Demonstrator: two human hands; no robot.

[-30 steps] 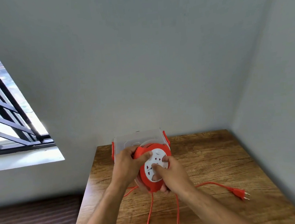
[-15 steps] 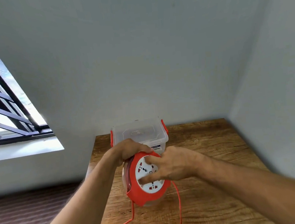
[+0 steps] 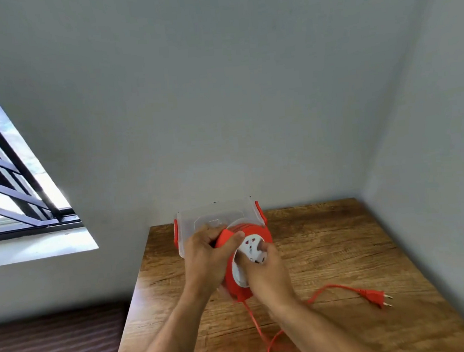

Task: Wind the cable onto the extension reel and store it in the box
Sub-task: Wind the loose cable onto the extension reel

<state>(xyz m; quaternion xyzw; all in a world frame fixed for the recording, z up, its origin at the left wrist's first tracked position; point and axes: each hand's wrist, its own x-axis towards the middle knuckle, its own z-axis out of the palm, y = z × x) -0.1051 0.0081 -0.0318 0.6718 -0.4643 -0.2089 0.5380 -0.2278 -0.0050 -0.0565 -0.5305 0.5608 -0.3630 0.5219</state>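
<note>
The orange extension reel (image 3: pixel 235 282), with a white socket face, is held up above the wooden table (image 3: pixel 329 257). My left hand (image 3: pixel 206 257) grips its orange handle and rim from the left. My right hand (image 3: pixel 266 273) presses its fingers on the white socket face. The orange cable (image 3: pixel 258 329) hangs from the bottom of the reel, loops over the near table and ends in an orange plug (image 3: pixel 375 296) lying flat at the right. A clear plastic box (image 3: pixel 217 218) with orange latches stands just behind the reel against the wall.
Grey walls close the table in at the back and right. The table's left edge drops to a dark striped floor (image 3: pixel 53 348). A barred window (image 3: pixel 7 190) and its pale sill are at the far left.
My right hand has swung from the reel's right side round to its lower front, turning the white face. The reel has tilted back upright. The plug is in view again.
</note>
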